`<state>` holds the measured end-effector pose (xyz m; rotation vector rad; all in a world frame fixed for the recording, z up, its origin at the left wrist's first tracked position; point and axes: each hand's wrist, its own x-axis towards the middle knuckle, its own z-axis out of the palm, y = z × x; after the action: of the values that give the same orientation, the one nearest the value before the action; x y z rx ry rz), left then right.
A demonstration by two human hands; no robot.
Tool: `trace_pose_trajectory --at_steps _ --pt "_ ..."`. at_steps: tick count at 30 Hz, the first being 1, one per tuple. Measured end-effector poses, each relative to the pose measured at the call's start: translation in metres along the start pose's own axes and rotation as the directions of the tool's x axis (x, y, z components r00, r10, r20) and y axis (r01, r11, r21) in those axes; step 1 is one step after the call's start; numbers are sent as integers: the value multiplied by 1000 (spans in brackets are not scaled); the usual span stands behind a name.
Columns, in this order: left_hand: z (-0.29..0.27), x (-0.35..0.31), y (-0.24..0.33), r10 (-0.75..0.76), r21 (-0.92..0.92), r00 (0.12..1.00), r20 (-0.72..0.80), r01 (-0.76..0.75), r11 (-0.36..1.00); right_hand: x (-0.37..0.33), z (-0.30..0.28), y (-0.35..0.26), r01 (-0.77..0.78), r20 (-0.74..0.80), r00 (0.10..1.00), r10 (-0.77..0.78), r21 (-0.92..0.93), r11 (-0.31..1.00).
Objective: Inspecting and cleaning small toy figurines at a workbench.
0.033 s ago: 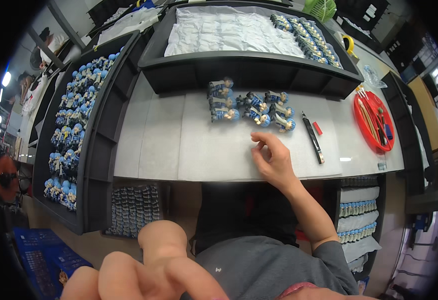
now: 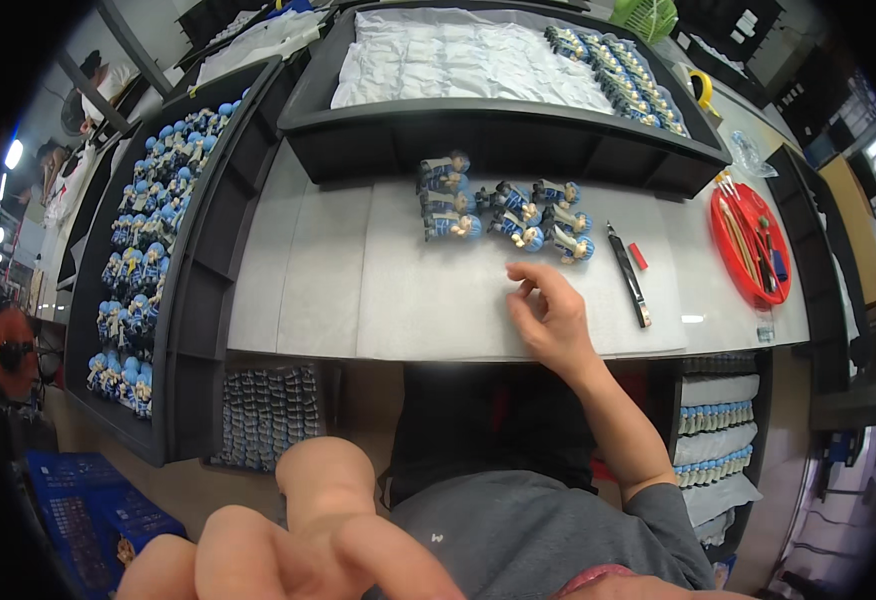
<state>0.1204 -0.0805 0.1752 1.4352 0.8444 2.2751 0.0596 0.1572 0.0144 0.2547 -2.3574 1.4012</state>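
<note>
My right hand (image 2: pixel 550 315) hovers over or rests on the pale mat at the front of the table, fingers loosely curled, thumb apart from the forefinger, nothing between them. Just beyond it lies a group of small figurines (image 2: pixel 453 226) with blue hair or caps and blue-and-grey clothes, in short rows. To its right are a black pen-like tool (image 2: pixel 628 275) and a small red piece (image 2: pixel 638 256). Raised close to the camera, my left hand (image 2: pixel 288 555) fills the lower left; its fingers are bent and their tips are cut off by the lower edge.
A black tray (image 2: pixel 408 135) with white padding and figurine rows stands behind. At left is another black tray (image 2: pixel 193 300) full of figurines. A red basket (image 2: pixel 784 285) of brushes and tools sits at right. Below the table stand more packed figurines (image 2: pixel 715 417).
</note>
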Motion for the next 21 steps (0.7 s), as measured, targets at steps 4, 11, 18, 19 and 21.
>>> trace_pose_trajectory --at_steps 4,11,18,19,21 --pt "2 6 -4 67 21 998 -2 -67 998 -2 -1 8 -103 -22 994 108 181 978" --pt "11 20 -24 290 189 955 -59 -275 943 -4 -3 12 -124 -37 990 136 232 965" --pt "-30 30 -80 642 702 746 -177 -361 613 -3 -7 6 -87 -29 995 96 209 974" --pt "-52 34 -92 549 744 815 -183 -251 620 -2 -8 5 -82 -31 996 89 190 978" --pt "-87 40 -122 335 806 852 -403 157 571 -2 -9 4 -74 -31 996 82 196 978"
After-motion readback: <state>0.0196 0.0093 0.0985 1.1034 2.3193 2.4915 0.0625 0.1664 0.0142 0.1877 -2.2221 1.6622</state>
